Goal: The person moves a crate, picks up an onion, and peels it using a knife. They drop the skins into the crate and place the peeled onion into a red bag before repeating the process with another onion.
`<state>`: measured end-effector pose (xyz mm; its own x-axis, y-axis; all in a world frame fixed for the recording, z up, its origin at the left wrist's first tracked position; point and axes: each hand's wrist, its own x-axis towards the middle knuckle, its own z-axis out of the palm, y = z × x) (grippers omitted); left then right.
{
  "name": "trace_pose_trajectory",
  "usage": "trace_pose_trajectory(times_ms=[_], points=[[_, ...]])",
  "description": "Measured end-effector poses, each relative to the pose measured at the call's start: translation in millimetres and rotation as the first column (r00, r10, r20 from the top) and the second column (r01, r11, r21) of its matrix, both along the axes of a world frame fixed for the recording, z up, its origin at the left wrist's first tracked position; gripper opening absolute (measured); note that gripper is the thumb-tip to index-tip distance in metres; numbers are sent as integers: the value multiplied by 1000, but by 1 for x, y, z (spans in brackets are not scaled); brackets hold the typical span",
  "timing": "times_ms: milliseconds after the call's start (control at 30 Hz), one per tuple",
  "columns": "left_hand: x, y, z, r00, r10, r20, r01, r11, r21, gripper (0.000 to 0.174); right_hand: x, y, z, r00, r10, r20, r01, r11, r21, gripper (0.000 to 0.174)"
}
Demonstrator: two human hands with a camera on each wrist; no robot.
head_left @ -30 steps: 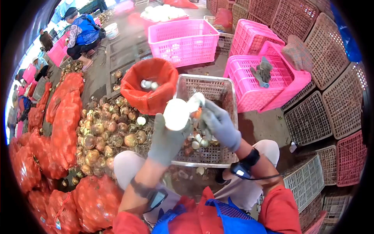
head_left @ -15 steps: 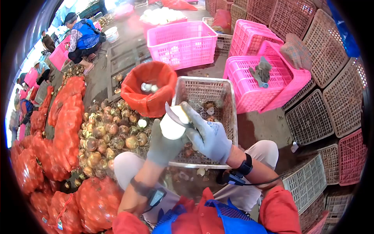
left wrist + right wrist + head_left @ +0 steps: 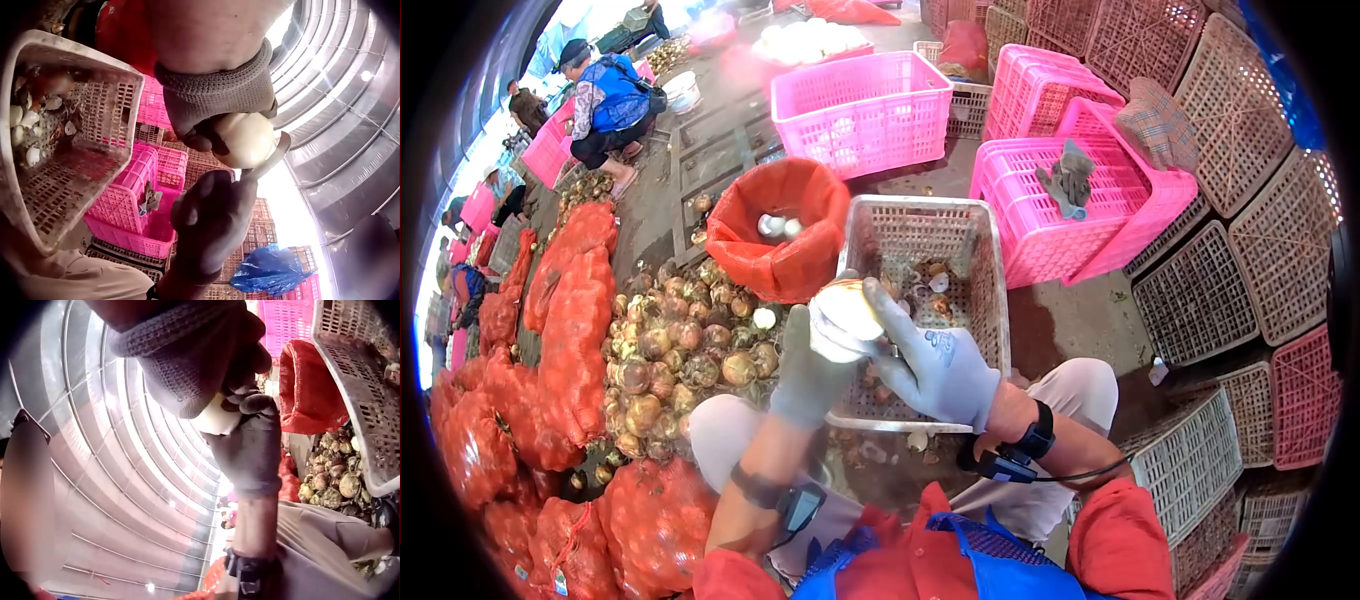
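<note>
A peeled white onion sits in the gloved left hand, above the near left part of a grey-white crate. The fingers of that hand curl around it. In the gloved right hand is a small knife, whose curved blade lies against the onion's side in the left wrist view. The right thumb rests at the onion's upper edge in the head view. Inside the crate are scraps of onion skin. The right wrist view shows the onion between both hands, the knife hidden.
Unpeeled onions lie heaped at the left, beside full red mesh bags. A red-lined bucket holds several white onions. Pink crates stand ahead and to the right, one with grey gloves on it. Another person squats far left.
The right hand has come down from a white piece of skin raised beside the onion. Half a second ago the blade crossed the onion's front; now the onion has turned and the blade is mostly hidden.
</note>
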<state>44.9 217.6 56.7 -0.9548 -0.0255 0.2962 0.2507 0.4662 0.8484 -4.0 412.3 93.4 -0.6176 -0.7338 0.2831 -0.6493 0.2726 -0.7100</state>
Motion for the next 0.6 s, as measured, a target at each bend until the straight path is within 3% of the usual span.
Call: trace_pose_trajectory(times_ms=[33,67,200,233,267,300,333,400,433,467,500,533,567,600], points=[[-4,2,-4,992,-120,28,83,817,570,77,-1,-2,0,992,-24,-123,26,1000,10,73],[-7,3,-8,972,-233,-20,100,337,936,82,-4,-3,1,968,-46,-247,52,998,17,72],[-2,-3,-16,962,-262,78,48,443,895,83,-19,1,0,968,-66,-241,37,992,-121,65],[-3,-1,-13,949,-316,13,75,265,961,83,-16,3,10,986,47,159,-20,986,-168,65],[-4,0,-9,934,-351,-61,94,78,993,84,-15,3,15,833,175,526,-56,971,-233,64],[-4,1,-4,959,-278,63,59,410,910,86,-16,4,16,830,179,528,-63,971,-229,64],[-2,2,-1,961,-270,62,55,406,912,86,-18,7,17,788,199,583,-79,971,-224,65],[-2,1,2,966,-86,245,-73,815,574,88,-18,5,19,744,221,631,-101,970,-220,65],[-5,1,2,955,-297,15,74,287,955,81,-13,3,18,826,174,535,-91,980,-178,67],[-1,0,3,957,-289,17,70,287,955,81,-6,2,16,892,129,432,-75,987,-139,68],[6,0,5,994,-67,90,6,835,550,76,-1,-4,9,952,84,293,-38,987,-158,71],[10,2,10,989,149,9,-148,984,-101,71,0,-6,2,951,87,297,-41,986,-160,71],[0,4,-12,997,-50,57,14,861,508,65,0,-8,-5,989,21,146,-8,996,-88,72],[1,1,-18,997,-49,60,12,861,509,65,0,-9,-8,999,-37,-13,37,999,-19,72]])
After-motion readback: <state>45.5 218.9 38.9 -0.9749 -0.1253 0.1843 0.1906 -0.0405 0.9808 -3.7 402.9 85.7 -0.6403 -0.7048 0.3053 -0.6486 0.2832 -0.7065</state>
